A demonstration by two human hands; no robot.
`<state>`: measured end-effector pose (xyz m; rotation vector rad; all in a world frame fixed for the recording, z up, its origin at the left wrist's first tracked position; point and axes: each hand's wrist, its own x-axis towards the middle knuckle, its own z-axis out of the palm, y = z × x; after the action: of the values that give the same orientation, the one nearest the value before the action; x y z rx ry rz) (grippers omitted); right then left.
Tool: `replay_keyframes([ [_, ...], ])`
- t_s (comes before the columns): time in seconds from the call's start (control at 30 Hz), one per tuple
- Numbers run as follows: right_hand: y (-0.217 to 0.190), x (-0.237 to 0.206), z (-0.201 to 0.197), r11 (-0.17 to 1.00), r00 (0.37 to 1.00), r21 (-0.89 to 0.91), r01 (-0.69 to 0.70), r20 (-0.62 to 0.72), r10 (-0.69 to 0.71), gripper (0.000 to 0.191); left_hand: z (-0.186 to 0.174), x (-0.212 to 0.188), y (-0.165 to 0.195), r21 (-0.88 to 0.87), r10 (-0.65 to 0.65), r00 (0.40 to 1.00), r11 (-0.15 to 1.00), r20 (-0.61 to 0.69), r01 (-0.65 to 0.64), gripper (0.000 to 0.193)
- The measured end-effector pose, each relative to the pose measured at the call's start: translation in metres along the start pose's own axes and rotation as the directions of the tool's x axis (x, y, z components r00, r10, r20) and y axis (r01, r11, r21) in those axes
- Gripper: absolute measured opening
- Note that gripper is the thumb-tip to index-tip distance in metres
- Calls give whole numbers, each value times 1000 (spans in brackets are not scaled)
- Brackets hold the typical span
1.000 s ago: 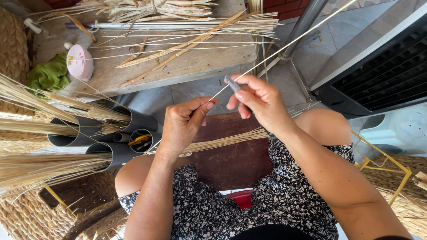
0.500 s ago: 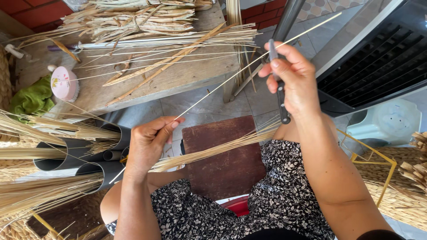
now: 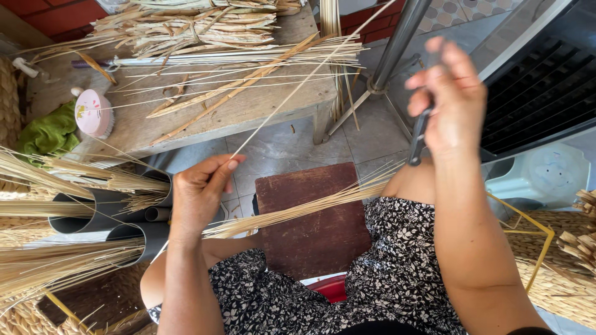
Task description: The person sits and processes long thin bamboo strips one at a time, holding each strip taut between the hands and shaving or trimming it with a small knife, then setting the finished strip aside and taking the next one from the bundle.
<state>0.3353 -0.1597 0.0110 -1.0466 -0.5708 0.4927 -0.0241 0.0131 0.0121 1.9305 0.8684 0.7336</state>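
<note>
While the left hand (image 3: 202,192) pinches the near end of a long thin reed strand (image 3: 298,87) between thumb and forefinger, the right hand (image 3: 450,99) is raised up and away, its fingers curled shut round the dark handle of a small knife (image 3: 419,133) whose tip points down. The strand runs taut from the left fingertips up and away over the wooden counter (image 3: 261,108), and I'd say the tension is what keeps so thin a piece straight enough to work. The right hand is blurred, so I cannot tell whether it also grips the strand's far end.

Below both hands, a bundle of pale reeds (image 3: 310,208) lies across the lap, over a dark red-brown board (image 3: 310,229) set between the knees; it sits within easy reach of either hand. Left of the left hand, grey plastic pipes (image 3: 105,214) lie on their sides with more reeds stuffed in them, seemingly to keep the stock sorted and straight.

Beyond the hands, the counter carries dried leaf strips (image 3: 198,28) and loose strands, with a round pink container (image 3: 93,115) and a green cloth (image 3: 49,130) at its left end. A metal stand (image 3: 397,43) rises beside the right hand.
</note>
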Motion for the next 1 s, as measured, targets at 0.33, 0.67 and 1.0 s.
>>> replay_keyframes([
  [0.33,60,-77,105,929,771,-300,-216,531,351,36,45,1,19,-8,21,993,1000,115,-20,15],
  [0.67,58,-41,71,985,919,-81,-151,355,170,29,32,-1,16,27,15,996,999,86,-17,15],
  [1.0,27,-12,30,989,978,-3,-145,149,144,28,11,-3,6,58,2,999,998,45,-5,15],
])
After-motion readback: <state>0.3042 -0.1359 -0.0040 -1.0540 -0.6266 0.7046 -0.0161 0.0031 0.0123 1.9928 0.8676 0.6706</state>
